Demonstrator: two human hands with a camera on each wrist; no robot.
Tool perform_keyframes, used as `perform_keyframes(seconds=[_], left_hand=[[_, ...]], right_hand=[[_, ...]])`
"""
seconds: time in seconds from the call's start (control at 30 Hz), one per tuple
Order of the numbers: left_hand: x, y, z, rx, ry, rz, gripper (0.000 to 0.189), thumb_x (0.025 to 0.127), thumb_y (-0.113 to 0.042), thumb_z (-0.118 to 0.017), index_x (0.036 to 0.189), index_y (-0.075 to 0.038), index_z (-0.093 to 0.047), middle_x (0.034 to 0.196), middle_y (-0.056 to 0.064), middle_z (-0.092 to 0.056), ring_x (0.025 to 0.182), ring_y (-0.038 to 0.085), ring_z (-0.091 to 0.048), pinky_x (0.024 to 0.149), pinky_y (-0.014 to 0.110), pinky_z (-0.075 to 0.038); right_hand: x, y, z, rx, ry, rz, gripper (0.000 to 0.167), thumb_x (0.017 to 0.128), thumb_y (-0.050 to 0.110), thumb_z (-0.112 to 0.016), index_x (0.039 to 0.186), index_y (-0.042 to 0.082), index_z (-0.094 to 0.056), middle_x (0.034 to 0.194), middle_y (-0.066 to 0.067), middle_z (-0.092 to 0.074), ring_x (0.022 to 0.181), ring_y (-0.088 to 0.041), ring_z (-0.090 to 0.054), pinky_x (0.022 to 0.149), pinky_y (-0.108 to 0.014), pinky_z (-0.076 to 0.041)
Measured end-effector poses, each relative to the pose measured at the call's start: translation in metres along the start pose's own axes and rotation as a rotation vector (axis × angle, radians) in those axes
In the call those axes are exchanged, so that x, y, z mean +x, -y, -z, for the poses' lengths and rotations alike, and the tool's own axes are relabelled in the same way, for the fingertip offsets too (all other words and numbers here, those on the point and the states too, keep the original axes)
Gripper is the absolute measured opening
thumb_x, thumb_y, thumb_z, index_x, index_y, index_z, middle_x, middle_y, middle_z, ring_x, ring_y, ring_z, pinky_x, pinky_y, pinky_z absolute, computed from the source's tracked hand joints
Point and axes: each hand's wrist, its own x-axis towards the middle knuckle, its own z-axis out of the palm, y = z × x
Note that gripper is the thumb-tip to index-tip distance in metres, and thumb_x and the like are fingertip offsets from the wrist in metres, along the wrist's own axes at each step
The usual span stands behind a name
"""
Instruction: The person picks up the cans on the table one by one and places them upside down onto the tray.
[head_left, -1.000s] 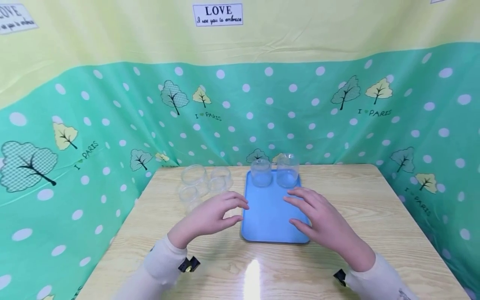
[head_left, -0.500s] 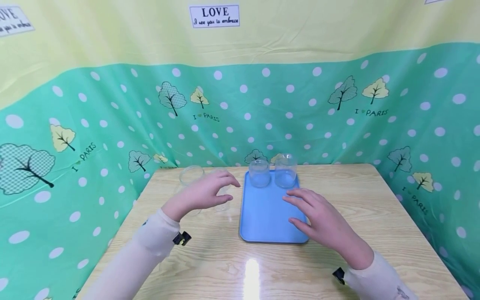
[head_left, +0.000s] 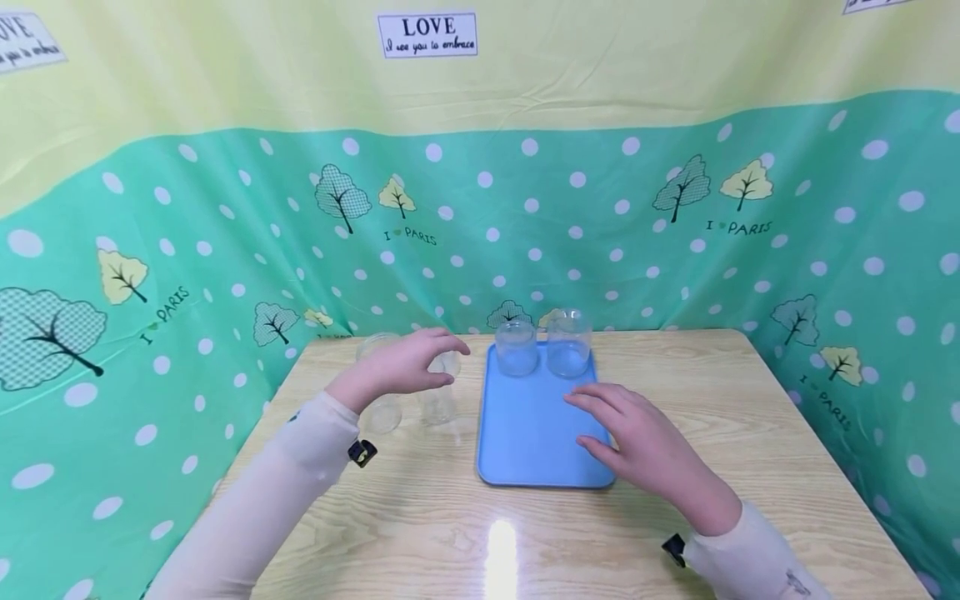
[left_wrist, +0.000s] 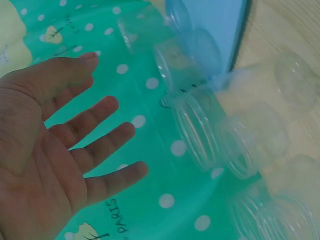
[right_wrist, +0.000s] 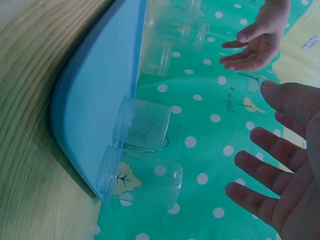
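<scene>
My left hand (head_left: 401, 362) hovers over a group of clear jars (head_left: 437, 404) left of the tray, partly hiding them. Its fingers are spread and hold nothing, as the left wrist view of the left hand (left_wrist: 70, 140) also shows. A blue tray (head_left: 532, 437) lies mid-table. Two clear jars stand at its far end: a shorter jar (head_left: 516, 350) and, to its right, a taller jar (head_left: 568, 343). Both have a ribbed ring at the tray end in the right wrist view. My right hand (head_left: 645, 437) hangs above the tray's right edge, fingers apart, holding nothing.
Several clear jars with ringed rims, among them a tall jar (left_wrist: 240, 110), stand close together left of the tray. The wooden table (head_left: 712, 375) meets a green dotted curtain (head_left: 480, 250) at the back and sides. A bright light reflection (head_left: 501, 558) shows near the front.
My left hand has moved from beside the tray's left edge, away and slightly left, over the loose jars. My right hand has barely moved. The jars on the tray stand as before.
</scene>
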Motion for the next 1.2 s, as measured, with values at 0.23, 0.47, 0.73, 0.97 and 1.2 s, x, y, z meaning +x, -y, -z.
perform_keyframes(seconds=[0.23, 0.47, 0.73, 0.97, 1.2], left_hand=[[0.005, 0.012, 0.0, 0.005, 0.06, 0.046, 0.047, 0.092, -0.021, -0.075, 0.136, -0.015, -0.063, 0.141, 0.007, -0.058, 0.134, 0.029, -0.054, 0.112, 0.047, -0.047], [0.008, 0.025, -0.005, -0.002, 0.115, 0.085, 0.051, 0.089, -0.02, -0.079, 0.137, -0.016, -0.062, 0.148, 0.008, -0.054, 0.142, 0.033, -0.046, 0.116, 0.051, -0.042], [0.007, 0.035, -0.008, -0.03, 0.148, 0.14, 0.058, 0.086, -0.017, -0.083, 0.139, -0.018, -0.061, 0.147, 0.006, -0.053, 0.138, 0.029, -0.05, 0.112, 0.046, -0.047], [0.007, 0.039, -0.011, -0.019, 0.168, 0.127, 0.056, 0.083, -0.012, -0.084, 0.136, -0.014, -0.064, 0.144, 0.009, -0.055, 0.134, 0.03, -0.053, 0.11, 0.046, -0.049], [0.008, 0.04, -0.015, -0.012, 0.196, 0.132, 0.051, 0.084, -0.009, -0.083, 0.132, -0.015, -0.067, 0.143, 0.009, -0.055, 0.134, 0.029, -0.053, 0.108, 0.043, -0.05]], right_hand=[[-0.001, -0.002, -0.002, -0.015, 0.031, -0.021, 0.063, 0.082, 0.026, -0.088, 0.138, 0.016, -0.062, 0.133, 0.0, -0.064, 0.12, -0.021, -0.063, 0.097, -0.043, -0.057], [-0.001, -0.003, -0.003, -0.034, 0.066, -0.027, 0.059, 0.083, 0.027, -0.087, 0.136, 0.017, -0.064, 0.13, 0.001, -0.065, 0.117, -0.019, -0.065, 0.095, -0.039, -0.059], [-0.001, -0.003, -0.003, -0.04, 0.109, -0.045, 0.057, 0.082, 0.025, -0.088, 0.134, 0.017, -0.065, 0.126, 0.002, -0.066, 0.111, -0.017, -0.067, 0.09, -0.037, -0.061], [-0.001, -0.002, -0.002, -0.054, 0.166, -0.086, 0.053, 0.084, 0.027, -0.086, 0.132, 0.018, -0.066, 0.126, 0.003, -0.066, 0.109, -0.015, -0.067, 0.089, -0.035, -0.061], [-0.004, -0.003, -0.005, -0.054, 0.2, -0.108, 0.05, 0.084, 0.027, -0.086, 0.13, 0.018, -0.067, 0.124, 0.004, -0.066, 0.106, -0.013, -0.067, 0.087, -0.034, -0.061]])
